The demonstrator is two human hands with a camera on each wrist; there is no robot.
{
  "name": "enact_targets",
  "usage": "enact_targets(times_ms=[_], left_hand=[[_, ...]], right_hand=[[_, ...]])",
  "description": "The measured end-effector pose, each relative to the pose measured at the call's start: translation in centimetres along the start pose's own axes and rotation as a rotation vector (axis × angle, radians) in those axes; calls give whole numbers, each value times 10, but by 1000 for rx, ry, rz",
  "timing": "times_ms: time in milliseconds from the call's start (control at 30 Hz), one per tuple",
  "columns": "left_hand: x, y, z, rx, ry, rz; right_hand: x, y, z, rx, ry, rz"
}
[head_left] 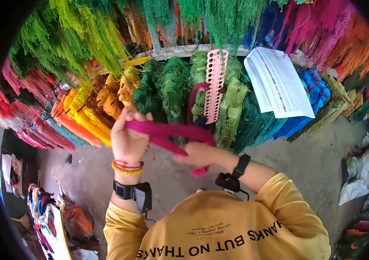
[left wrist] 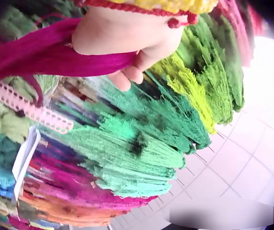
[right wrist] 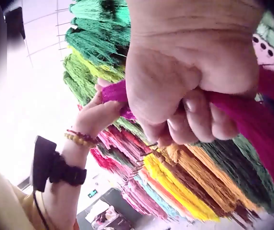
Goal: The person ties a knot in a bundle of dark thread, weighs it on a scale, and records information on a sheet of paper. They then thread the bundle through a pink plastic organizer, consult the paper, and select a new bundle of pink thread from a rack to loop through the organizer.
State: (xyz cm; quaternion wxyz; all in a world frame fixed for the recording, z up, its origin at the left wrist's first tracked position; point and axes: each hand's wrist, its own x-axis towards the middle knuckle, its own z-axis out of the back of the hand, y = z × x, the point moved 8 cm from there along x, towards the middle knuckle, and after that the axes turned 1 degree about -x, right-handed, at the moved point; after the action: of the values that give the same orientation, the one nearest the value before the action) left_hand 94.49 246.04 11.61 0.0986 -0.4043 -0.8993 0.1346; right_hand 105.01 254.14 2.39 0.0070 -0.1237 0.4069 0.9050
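A magenta skein of yarn (head_left: 167, 130) is stretched between the two hands in front of the body. Its left end loops about the fingers of my left hand (head_left: 129, 134), which grips it, as the left wrist view also shows of the yarn (left wrist: 98, 64). My right hand (head_left: 199, 155) holds the skein with curled fingers (right wrist: 197, 112). A loose tail of yarn hangs below the right hand. Behind the skein, a pink strip with holes (head_left: 216, 86) lies over hanging green skeins (head_left: 175, 86).
Skeins in many colours hang on a rack ahead, with yellow ones (head_left: 87, 117) at left and blue ones (head_left: 316, 89) at right. White printed sheets (head_left: 279, 82) lie over the rack. White bags (head_left: 357, 177) sit at the far right; a cloth-strewn board (head_left: 56, 229) stands lower left.
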Motion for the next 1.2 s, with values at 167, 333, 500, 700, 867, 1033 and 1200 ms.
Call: enact_targets(times_ms=[167, 333, 500, 700, 867, 1033, 1200], left_hand=[[-20, 20, -3, 771, 272, 50], [-43, 81, -21, 1022, 737, 489], [-55, 111, -39, 596, 873, 693], [-43, 120, -43, 753, 764, 679], [-17, 100, -54, 1057, 451, 257], [-9, 97, -77, 861, 320, 85], [22, 50, -70, 630, 154, 54]], right_hand=[[-46, 37, 31, -19, -145, 264], [-61, 43, 82, -80, -266, 193], [-53, 29, 40, 819, 13, 280], [-80, 42, 55, 1021, -54, 296], [-85, 12, 82, 1068, -479, 352], [-90, 12, 59, 1083, -312, 176], [-138, -10, 80, 186, -595, 30]])
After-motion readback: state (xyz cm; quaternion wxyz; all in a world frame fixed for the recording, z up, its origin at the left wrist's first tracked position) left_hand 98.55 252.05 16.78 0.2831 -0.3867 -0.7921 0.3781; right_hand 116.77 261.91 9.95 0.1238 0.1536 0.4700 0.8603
